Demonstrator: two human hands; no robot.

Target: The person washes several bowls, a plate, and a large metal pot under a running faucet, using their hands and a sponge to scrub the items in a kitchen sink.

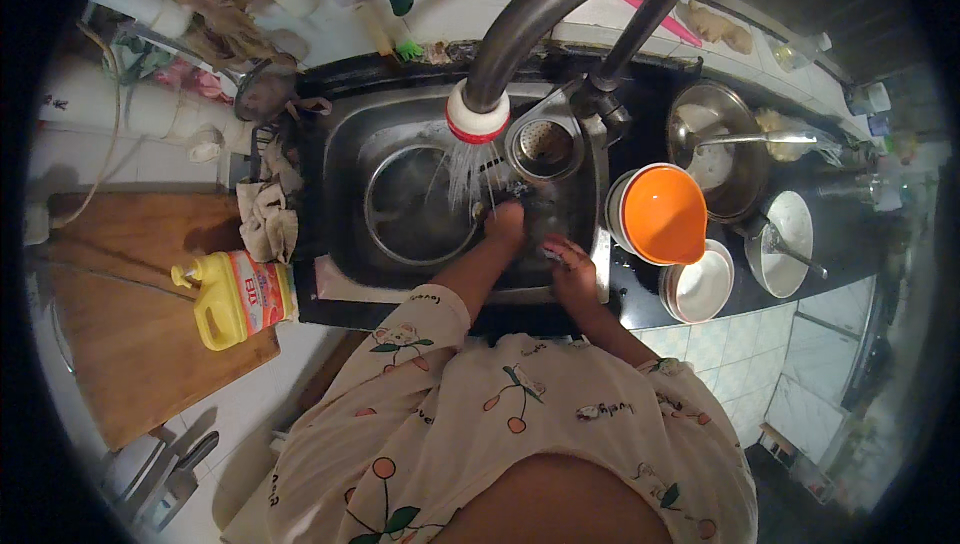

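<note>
Water sprays from the white-and-red faucet head (478, 117) into the metal sink (346, 169). My left hand (507, 220) reaches down into the sink beside the spray, with its fingers hidden or lost in the dark. Left of it, a round metal-rimmed vessel (373, 225) sits in the basin under the water. My right hand (576, 270) is at the sink's right side, its fingers bent. A small pale patch shows at its fingertips, too blurred to name. Above my hands, a perforated metal strainer cup (546, 148) sits at the sink's upper right.
On the black counter right of the sink stand an orange bowl (664, 212) on other bowls, a stack of white bowls (703, 290), a metal pot (686, 112) with a ladle, and a white bowl (776, 274) with a spoon. A yellow detergent jug (225, 307) and cloth (268, 221) are left.
</note>
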